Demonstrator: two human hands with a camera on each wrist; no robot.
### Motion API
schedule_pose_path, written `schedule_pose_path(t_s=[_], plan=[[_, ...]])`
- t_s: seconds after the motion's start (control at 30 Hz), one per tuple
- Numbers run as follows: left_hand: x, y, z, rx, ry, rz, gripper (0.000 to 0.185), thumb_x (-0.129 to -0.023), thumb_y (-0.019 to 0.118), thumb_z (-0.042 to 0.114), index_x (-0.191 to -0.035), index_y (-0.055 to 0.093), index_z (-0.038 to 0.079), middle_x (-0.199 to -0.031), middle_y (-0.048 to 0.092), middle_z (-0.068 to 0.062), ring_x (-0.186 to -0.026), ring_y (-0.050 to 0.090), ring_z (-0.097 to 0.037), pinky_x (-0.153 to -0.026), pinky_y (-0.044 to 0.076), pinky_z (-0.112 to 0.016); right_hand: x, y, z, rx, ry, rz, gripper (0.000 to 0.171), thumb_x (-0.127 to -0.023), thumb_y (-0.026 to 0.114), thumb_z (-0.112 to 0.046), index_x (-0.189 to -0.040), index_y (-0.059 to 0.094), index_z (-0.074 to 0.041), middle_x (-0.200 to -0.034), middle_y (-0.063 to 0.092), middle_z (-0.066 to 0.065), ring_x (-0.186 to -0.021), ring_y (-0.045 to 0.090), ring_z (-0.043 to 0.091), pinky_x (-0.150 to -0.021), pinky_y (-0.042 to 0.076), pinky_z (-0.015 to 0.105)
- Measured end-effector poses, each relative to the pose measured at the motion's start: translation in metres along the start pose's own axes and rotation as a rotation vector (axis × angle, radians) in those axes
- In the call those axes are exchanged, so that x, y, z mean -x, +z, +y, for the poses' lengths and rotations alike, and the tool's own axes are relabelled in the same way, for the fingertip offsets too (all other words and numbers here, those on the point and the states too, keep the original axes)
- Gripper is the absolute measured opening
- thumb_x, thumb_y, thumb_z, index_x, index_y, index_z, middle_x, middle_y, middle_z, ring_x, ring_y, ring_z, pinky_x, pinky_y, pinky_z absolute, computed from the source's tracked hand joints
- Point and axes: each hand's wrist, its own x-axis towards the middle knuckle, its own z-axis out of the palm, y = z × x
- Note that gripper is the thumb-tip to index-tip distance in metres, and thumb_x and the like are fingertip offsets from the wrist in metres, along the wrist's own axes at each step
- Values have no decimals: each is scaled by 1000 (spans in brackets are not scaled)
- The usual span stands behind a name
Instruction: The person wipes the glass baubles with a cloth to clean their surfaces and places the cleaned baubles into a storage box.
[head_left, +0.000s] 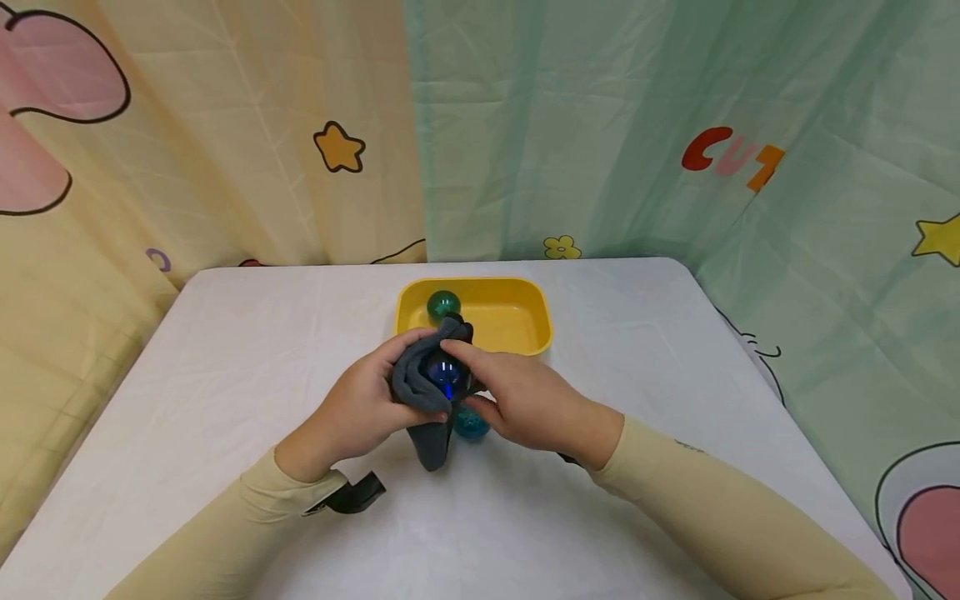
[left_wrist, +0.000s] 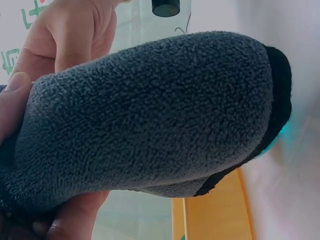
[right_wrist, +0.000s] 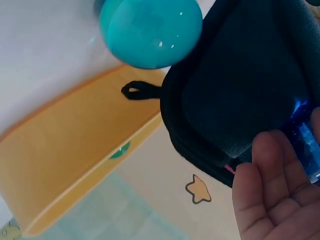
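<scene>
Both hands meet over the middle of the white table. My left hand grips a dark grey fleece cloth wrapped round a shiny blue ball. My right hand holds the ball and cloth from the right, forefinger on top. In the left wrist view the cloth fills the frame. The right wrist view shows the cloth, the blue ball by my fingers, and a teal ball. The teal ball lies on the table under my hands.
A yellow tray stands just behind my hands with a green ball in its left corner. Patterned curtains hang behind the table. A black strap sits at my left wrist.
</scene>
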Motion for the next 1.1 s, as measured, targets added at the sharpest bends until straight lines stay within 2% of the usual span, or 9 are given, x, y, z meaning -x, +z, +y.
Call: schedule_pose_path(t_s=[0.13,0.27,0.33,0.53,0.7,0.8,0.9,1.03,1.1], plan=[[0,0,1,16,-17,-21,85,-81,93,16,-153,50,18,-149,62,-11,-132,64,-30,-102,60,-45,2,-1,2,165,-80,67,65,-99,76,-22,-155,45,-14,-118,77,4,-100,73,20,-94,61,34],[0,1,0,23,-16,-30,84,-81,93,16,-154,50,17,-150,61,-11,-135,61,-31,-105,57,-50,3,-1,3,219,-118,112,61,-96,79,-24,-149,51,-11,-106,77,3,-89,71,18,-85,61,32],[0,2,0,19,-6,-31,84,-81,93,15,-153,50,17,-150,62,-9,-135,61,-31,-106,57,-51,3,-1,2,162,-69,84,63,-96,78,-30,-148,51,-8,-104,76,2,-87,70,16,-82,61,30],[1,3,0,18,12,-32,85,-79,94,14,-152,52,17,-146,64,-7,-133,62,-28,-105,57,-47,1,1,-2,-159,143,-11,58,-101,72,-36,-143,50,-2,-106,77,3,-88,70,9,-79,59,22],[1,3,-1,9,20,-18,86,-78,95,14,-152,51,16,-146,65,-7,-131,64,-26,-104,57,-37,2,3,-2,-202,134,-5,65,-101,71,-36,-152,45,-5,-120,74,2,-96,70,10,-83,59,22],[1,1,0,15,24,-2,87,-77,95,13,-153,51,16,-146,64,-8,-130,65,-27,-102,57,-31,2,2,-1,-158,71,-3,74,-100,74,-30,-159,35,-7,-135,69,6,-107,72,14,-93,61,28],[1,-1,1,33,12,2,87,-78,95,11,-152,51,16,-147,63,-10,-130,65,-28,-100,58,-31,2,0,0,-17,-16,21,74,-99,75,-23,-160,36,-10,-135,71,8,-111,74,19,-99,60,35],[1,-1,2,57,-9,-9,85,-79,94,12,-152,51,18,-148,62,-10,-132,63,-28,-102,58,-36,2,-2,2,172,-102,89,63,-99,76,-21,-154,47,-14,-113,77,4,-96,73,19,-90,62,33],[1,-1,2,63,-11,-12,85,-79,94,12,-152,51,19,-149,62,-10,-133,62,-28,-104,58,-40,2,-2,3,209,-124,116,60,-98,77,-23,-151,50,-13,-107,77,3,-89,71,18,-84,61,31]])
